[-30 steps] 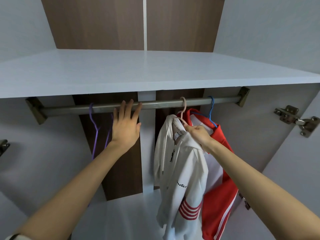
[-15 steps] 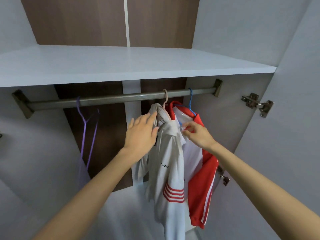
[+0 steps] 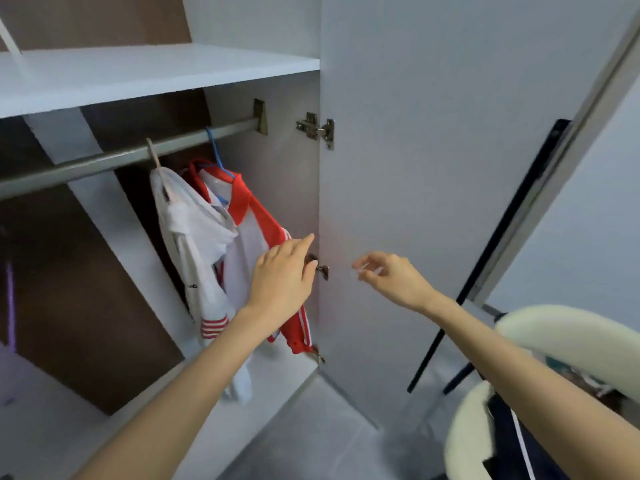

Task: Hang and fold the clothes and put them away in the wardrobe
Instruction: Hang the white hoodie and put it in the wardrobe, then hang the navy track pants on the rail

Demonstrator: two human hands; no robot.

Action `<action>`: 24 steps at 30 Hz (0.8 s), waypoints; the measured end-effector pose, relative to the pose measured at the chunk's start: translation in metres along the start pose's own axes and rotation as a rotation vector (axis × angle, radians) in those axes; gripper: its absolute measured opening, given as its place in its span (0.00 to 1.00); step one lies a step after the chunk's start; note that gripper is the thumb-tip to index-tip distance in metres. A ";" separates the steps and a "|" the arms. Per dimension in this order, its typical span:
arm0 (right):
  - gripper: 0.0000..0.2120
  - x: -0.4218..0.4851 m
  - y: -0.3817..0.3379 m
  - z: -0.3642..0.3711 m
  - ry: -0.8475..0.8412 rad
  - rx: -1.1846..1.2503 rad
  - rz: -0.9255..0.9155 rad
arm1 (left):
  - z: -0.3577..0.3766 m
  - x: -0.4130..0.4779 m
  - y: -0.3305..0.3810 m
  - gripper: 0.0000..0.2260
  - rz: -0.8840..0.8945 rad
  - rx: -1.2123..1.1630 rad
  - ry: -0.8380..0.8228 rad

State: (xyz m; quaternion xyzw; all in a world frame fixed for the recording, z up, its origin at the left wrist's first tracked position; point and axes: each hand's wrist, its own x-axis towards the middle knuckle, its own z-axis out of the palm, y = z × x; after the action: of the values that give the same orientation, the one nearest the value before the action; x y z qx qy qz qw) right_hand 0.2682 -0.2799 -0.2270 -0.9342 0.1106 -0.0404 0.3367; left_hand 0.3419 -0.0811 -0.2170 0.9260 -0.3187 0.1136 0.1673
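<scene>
A dull brushed-metal rail spans a wardrobe of smooth matt white panels, like its shelf, with dark wood-grain backing. Soft cloth white jacket and red jacket hang there. Shiny metal hinge.

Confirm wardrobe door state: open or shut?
Open. The door is swung out, upper hinge exposed, with the white top and red jacket visible hanging on the rail.

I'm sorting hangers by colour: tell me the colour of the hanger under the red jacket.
Blue. The hanger shows best in the head view, hooked on the rail.
</scene>
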 end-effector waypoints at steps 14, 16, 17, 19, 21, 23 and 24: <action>0.09 -0.213 0.229 -0.104 0.059 0.031 0.337 | 0.127 -0.051 0.261 0.18 0.278 -0.156 -0.325; 0.09 -0.246 0.264 -0.115 0.038 0.014 0.386 | 0.150 -0.063 0.297 0.18 0.270 -0.171 -0.371; 0.10 -0.261 0.281 -0.120 0.029 0.007 0.410 | 0.160 -0.069 0.314 0.19 0.270 -0.176 -0.390; 0.10 -0.291 0.310 -0.127 0.030 0.015 0.460 | 0.180 -0.079 0.344 0.19 0.270 -0.179 -0.431; 0.11 -0.317 0.334 -0.132 0.049 0.034 0.516 | 0.198 -0.087 0.368 0.19 0.263 -0.189 -0.474; 0.11 -0.337 0.356 -0.134 0.060 0.051 0.564 | 0.213 -0.093 0.387 0.19 0.254 -0.211 -0.519; 0.12 -0.344 0.367 -0.134 0.064 0.064 0.587 | 0.222 -0.095 0.394 0.18 0.249 -0.218 -0.539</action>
State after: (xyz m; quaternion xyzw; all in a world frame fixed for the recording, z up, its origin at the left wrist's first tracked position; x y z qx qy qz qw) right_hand -0.1526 -0.5576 -0.3582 -0.8494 0.3851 0.0259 0.3598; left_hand 0.0439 -0.4057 -0.3569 0.8533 -0.4728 -0.1511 0.1597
